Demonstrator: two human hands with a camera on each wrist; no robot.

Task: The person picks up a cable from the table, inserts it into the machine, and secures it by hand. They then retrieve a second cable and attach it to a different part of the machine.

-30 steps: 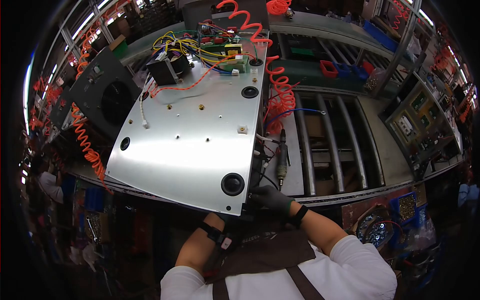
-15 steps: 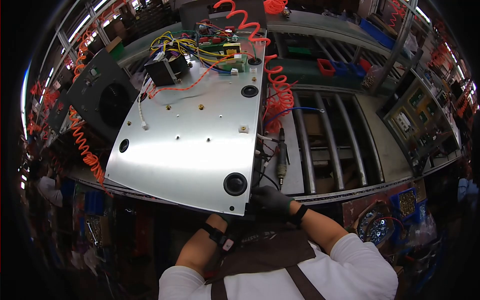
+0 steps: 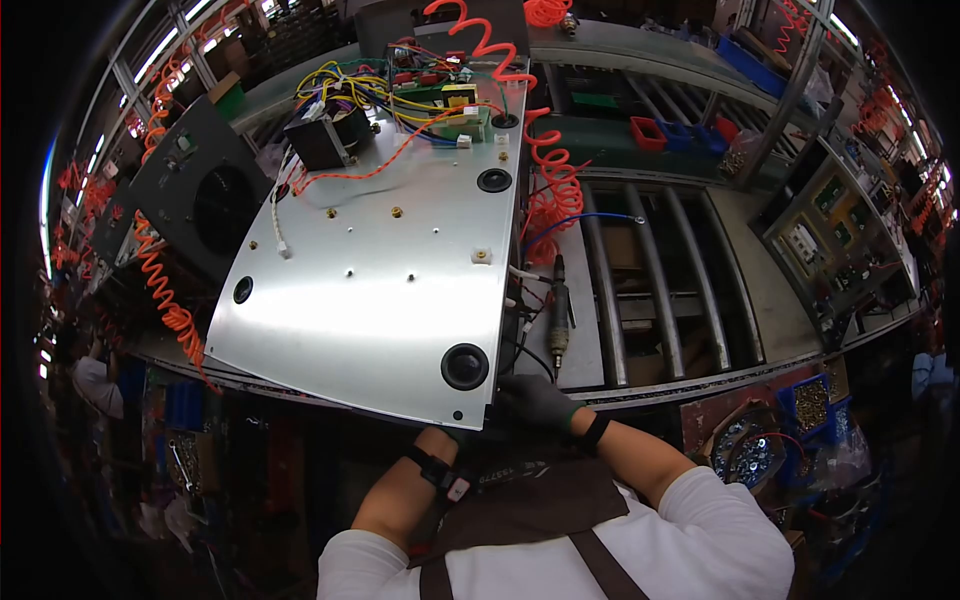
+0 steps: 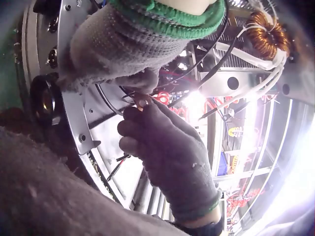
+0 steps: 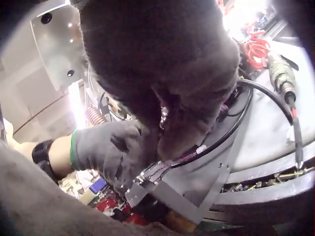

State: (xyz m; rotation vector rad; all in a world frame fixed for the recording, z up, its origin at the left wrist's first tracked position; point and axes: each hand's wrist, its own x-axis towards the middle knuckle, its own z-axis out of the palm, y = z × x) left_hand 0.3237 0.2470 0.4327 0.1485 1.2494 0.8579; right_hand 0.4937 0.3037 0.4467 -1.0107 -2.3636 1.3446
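A large silver metal panel (image 3: pixel 350 300) with black round feet and brass studs lies before me on a unit of wires and boards. My right hand (image 3: pixel 540 400), in a grey glove, is at its near right corner. In the left wrist view that right hand (image 4: pixel 172 152) pinches a small shiny metal piece (image 4: pixel 142 103) beside thin black cables (image 4: pixel 109 101). Close above it, the gloved left hand (image 4: pixel 118 46) has its fingers bent toward the same spot. In the head view the panel hides the left hand; what its fingers hold I cannot tell.
An air screwdriver (image 3: pixel 559 325) lies right of the panel, near coiled orange hoses (image 3: pixel 555 200). Steel rollers (image 3: pixel 650 290) run farther right. A dark cabinet panel with a round fan opening (image 3: pixel 215 205) stands left. A dish of metal hardware (image 3: pixel 745 450) and a blue bin (image 3: pixel 810 405) sit low on the right.
Both arms stay in nearly the same place, the right hand still at the panel corner. Between the last two frames, the panel and surroundings shift slightly left in the head view.
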